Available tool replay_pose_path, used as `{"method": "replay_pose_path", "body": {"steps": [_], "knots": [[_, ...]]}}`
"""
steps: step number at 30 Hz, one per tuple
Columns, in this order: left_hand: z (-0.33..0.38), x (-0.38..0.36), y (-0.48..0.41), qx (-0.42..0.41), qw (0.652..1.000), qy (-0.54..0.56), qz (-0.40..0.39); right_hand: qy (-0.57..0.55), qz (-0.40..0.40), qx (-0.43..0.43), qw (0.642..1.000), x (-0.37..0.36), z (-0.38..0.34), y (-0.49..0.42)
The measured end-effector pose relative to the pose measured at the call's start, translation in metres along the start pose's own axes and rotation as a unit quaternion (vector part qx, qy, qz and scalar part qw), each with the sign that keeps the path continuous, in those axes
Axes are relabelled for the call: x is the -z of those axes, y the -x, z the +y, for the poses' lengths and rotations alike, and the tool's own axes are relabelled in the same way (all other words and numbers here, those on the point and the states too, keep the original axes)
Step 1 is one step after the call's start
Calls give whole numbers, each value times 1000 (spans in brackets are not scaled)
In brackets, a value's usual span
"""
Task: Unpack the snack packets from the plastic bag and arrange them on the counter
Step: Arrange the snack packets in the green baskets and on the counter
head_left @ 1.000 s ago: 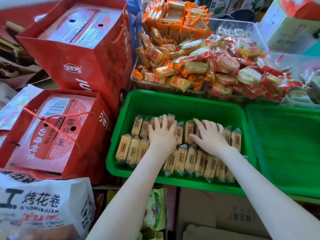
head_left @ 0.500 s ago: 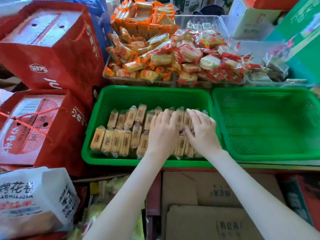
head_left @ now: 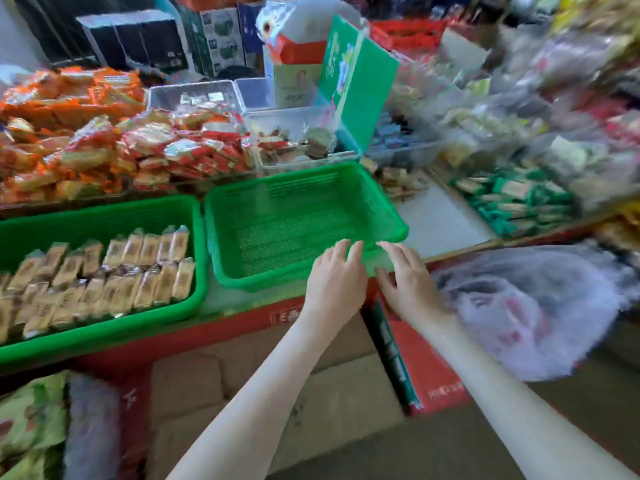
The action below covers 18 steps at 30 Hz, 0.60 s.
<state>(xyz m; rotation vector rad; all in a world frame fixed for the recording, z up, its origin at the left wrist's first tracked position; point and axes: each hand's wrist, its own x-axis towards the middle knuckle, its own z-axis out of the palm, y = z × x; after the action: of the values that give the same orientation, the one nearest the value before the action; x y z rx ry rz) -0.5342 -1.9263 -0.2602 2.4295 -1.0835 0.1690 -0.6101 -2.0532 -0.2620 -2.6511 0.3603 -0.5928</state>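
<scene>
Shop counter point(head_left: 440, 216), crowded; view blurred toward 3 o'clock.

Far side, 10–11 o'clock: heap of glossy orange wrappers point(head_left: 69, 95). Red-and-white wrappers point(head_left: 194, 147) lie beside it. Clear bins point(head_left: 194, 93) of rigid plastic stand behind, with a green carton point(head_left: 356, 81) tilted at 12–1 o'clock.

Left basket point(head_left: 104, 327), 9 o'clock: green moulded plastic, rectangular, rounded rim. Holds the snack packets point(head_left: 114, 271): flat, oblong tan bars in shiny film with crimped ends. They are laid side by side in two rows. Each long axis runs near-to-far, leaning toward 1 o'clock. Print too blurred to read.

Right basket point(head_left: 304, 202), centre: same green plastic, slotted walls, perforated mesh floor showing. Sits just beside the left basket, turned slightly so its far end points to 1 o'clock.

Left hand point(head_left: 337, 271) and right hand point(head_left: 407, 282): side by side over the right basket's near corner at 5 o'clock. Fingers are straight and slightly spread, gripping nothing. Contact with the rim: cannot tell.

Plastic bag point(head_left: 526, 306), 3–4 o'clock of the hands: thin, crumpled, translucent white film, with a reddish shape showing through. It lies below the counter edge.

Cardboard boxes point(head_left: 311, 393), 6 o'clock: matt brown, flat flaps.
</scene>
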Motion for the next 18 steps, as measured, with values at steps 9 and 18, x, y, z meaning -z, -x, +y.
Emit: {"method": "replay_pose_path", "body": {"steps": [9, 18], "knots": [[175, -83, -58, -20, 998, -17, -52, 24, -14, -87, 996, 127, 182, 28], [160, -180, -173, 130, 988, -82, -34, 18, -104, -76, 991, 75, 282, -60]]}}
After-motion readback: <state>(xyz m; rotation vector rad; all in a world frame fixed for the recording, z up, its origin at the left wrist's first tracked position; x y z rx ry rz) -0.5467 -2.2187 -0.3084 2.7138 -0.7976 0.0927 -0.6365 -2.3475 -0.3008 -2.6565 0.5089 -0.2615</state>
